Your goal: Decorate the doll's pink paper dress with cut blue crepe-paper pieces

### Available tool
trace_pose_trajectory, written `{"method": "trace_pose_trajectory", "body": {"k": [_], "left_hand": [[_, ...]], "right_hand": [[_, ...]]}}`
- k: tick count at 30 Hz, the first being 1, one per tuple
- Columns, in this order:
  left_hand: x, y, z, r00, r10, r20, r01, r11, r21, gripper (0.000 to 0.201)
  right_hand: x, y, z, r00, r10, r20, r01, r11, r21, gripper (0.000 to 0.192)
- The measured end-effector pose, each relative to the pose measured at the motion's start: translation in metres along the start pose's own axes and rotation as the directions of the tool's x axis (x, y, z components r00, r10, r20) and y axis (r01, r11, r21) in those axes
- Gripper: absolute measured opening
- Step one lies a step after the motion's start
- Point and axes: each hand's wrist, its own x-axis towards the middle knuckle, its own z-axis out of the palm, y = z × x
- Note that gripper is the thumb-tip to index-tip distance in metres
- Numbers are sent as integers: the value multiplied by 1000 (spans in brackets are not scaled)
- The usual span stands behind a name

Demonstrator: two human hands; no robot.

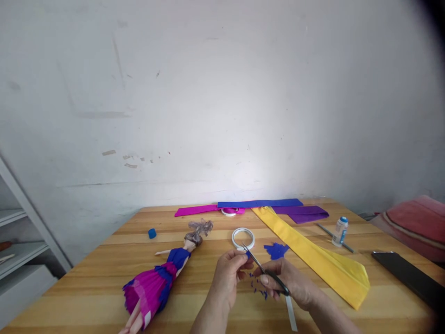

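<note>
hands hold slim metal scissors and blue scrap.

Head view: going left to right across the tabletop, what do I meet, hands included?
Doll in magenta and blue, left hand, right hand, white bottle with blue top, flat black object.

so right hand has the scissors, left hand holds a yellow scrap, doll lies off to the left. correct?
One fix: the scrap in the left hand is blue, not yellow, per the head view. Right hand does have the scissors, and the doll lies off to the left.
</note>
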Motion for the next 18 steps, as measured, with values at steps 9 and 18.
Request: {"method": "trace_pose_trajectory", "body": {"k": [9, 18], "left_hand": [[3, -2, -3, 999, -11, 38, 12, 1000, -18, 16], [1, 1, -1, 999, -9, 41, 10, 999, -36, 14]], "right_hand": [[-1, 0, -1, 1000, 9, -3, -9, 1000, 11, 45], [-1, 4, -1, 1000, -5, 4, 5, 999, 32, 43]]}}
